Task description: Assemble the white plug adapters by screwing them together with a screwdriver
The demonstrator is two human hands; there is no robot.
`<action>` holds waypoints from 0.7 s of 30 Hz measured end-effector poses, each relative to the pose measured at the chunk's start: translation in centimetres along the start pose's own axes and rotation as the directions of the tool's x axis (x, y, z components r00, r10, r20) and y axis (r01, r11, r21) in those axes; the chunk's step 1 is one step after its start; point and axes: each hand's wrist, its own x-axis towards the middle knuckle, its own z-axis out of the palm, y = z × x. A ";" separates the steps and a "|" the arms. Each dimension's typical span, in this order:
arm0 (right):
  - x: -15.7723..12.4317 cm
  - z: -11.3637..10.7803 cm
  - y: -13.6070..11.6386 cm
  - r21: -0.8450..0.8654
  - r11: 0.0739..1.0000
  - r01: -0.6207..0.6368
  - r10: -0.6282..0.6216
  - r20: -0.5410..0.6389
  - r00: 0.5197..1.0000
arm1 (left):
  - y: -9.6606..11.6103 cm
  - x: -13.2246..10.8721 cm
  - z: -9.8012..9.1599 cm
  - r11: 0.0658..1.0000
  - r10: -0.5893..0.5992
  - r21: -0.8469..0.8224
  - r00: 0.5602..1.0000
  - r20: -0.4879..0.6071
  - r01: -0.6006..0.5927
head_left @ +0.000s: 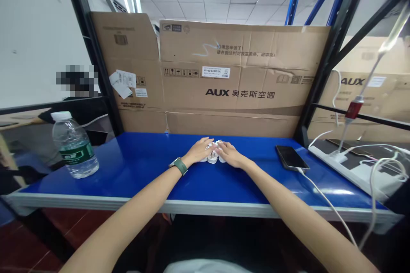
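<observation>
Both my arms reach out over a blue table [134, 170]. My left hand [199, 150], with a green watch on its wrist, and my right hand [229, 154] meet over a small cluster of white objects [212, 156] near the middle of the table. Fingers of both hands curl onto the cluster and partly cover it. The objects are small and I cannot make out what they are.
A water bottle [74, 145] stands at the left. A dark phone [291, 157] lies at the right with a white cable running off the front edge. A white power strip [352, 170] lies beyond it. Cardboard boxes [237, 76] wall the back. A person sits at the far left.
</observation>
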 end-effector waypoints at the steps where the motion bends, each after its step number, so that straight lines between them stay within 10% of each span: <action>1: 0.1 -0.1 -0.1 0.007 1.000 0.000 0.000 0.006 1.000 | 0.0 0.0 -0.2 1.000 0.010 0.004 1.000 -0.002 -0.010; 7: 0.2 -3.7 3.4 -0.018 0.975 -0.223 0.216 -0.187 0.958 | -2.9 -0.2 -3.8 0.989 0.012 0.148 0.977 -0.211 0.020; 11: -0.3 -4.3 7.0 -0.183 0.861 -0.474 0.451 -0.156 0.879 | -6.4 -0.8 -5.2 0.945 -0.129 0.278 0.977 -0.172 0.174; 21: 0.1 -3.0 8.6 -0.292 0.776 -0.559 0.562 -0.082 0.823 | -9.7 -1.4 -4.9 0.786 -0.498 0.385 0.864 -0.068 0.483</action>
